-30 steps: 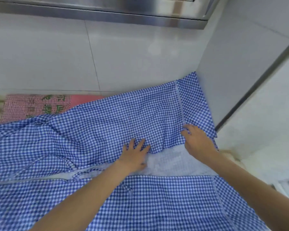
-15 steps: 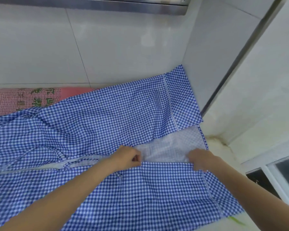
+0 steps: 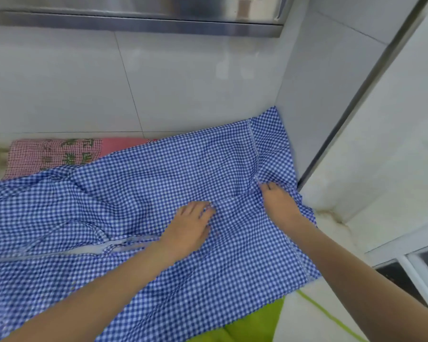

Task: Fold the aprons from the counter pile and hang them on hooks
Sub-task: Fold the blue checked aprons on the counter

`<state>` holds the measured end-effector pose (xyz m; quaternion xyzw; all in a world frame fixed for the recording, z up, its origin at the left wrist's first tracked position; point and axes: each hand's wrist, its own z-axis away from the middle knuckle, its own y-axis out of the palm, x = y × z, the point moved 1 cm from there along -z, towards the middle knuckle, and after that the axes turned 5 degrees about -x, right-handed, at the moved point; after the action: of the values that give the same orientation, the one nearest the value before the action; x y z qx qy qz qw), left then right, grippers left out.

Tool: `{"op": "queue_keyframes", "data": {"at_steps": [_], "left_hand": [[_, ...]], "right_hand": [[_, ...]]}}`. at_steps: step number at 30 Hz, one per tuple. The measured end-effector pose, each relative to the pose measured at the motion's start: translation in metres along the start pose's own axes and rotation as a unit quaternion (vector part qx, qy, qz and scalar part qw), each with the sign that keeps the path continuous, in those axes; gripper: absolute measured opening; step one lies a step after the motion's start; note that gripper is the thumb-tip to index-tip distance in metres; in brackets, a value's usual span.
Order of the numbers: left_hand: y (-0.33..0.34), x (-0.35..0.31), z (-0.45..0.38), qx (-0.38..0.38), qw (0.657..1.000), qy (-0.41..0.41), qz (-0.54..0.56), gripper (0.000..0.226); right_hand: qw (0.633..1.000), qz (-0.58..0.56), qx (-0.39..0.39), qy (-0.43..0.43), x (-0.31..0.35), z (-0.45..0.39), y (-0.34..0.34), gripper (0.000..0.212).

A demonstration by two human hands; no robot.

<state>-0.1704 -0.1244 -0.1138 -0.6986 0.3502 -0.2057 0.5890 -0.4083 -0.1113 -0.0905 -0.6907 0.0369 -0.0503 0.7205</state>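
Head view: the blue apron (image 3: 139, 193) lies spread on the surface, only one fold begun — left hand (image 3: 189, 227) flat, fingers released; right hand (image 3: 279, 206) at 3 o'clock pinches its edge. Red apron (image 3: 52, 155) at 10 o'clock waits; no hanging yet.

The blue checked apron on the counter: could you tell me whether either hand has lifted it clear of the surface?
No: the blue checked apron lies spread on the counter, with the left hand and the right hand both pressing down on it.
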Motion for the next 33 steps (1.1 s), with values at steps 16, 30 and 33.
{"op": "queue_keyframes", "data": {"at_steps": [16,30,33], "left_hand": [[0.043,-0.001,-0.004,0.294,0.953,-0.027,-0.068,0.063],[0.023,-0.051,0.037,0.294,0.952,0.032,-0.078,0.06],[0.028,-0.071,0.062,0.304,0.95,0.05,-0.055,0.06]], "right_hand": [[0.914,-0.29,0.091,0.268,-0.091,0.054,0.047,0.055],[0.939,0.02,0.252,0.233,-0.101,0.148,-0.032,0.022],[0.913,0.07,0.273,0.293,-0.114,0.204,-0.031,0.027]]}}
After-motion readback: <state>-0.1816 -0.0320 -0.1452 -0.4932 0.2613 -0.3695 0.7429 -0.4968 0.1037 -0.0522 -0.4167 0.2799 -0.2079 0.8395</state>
